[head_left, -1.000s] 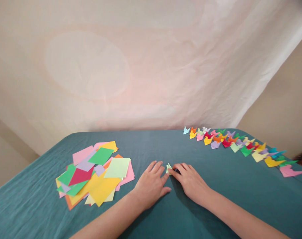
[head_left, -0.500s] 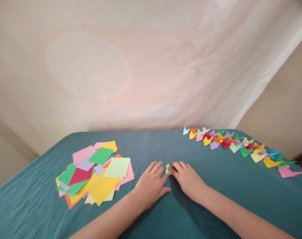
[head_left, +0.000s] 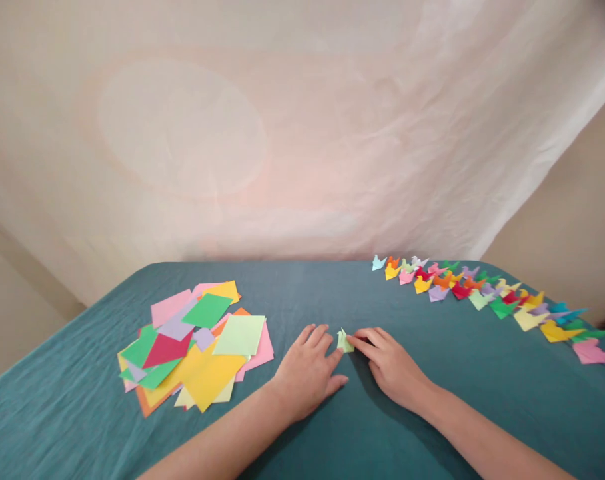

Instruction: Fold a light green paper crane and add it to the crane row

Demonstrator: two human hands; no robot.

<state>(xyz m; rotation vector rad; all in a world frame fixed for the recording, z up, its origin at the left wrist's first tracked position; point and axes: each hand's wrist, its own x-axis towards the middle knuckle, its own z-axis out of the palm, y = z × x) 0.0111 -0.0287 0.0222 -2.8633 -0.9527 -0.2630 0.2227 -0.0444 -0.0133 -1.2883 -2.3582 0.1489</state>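
A small pale green folded paper bird (head_left: pixel 343 341) is on the cloth between my two hands. The thumb and index finger of my right hand (head_left: pixel 391 363) pinch its right side, and the other fingers are curled. My left hand (head_left: pixel 310 370) rests palm down with its fingers spread, the index fingertip at or touching the bird's lower left edge. The bird's right end is partly hidden behind my right fingertips.
Loose square papers in many colours lie in a heap (head_left: pixel 197 367) on the left of the teal tablecloth (head_left: pixel 292 287). Several rows of folded paper birds (head_left: pixel 465 290) run along the right side. A pale sheet (head_left: pixel 302 133) hangs behind the table.
My right hand has drawn slightly right, so more of the green paper bird shows between my hands. My left hand stays beside it. The whole view has shifted a little.
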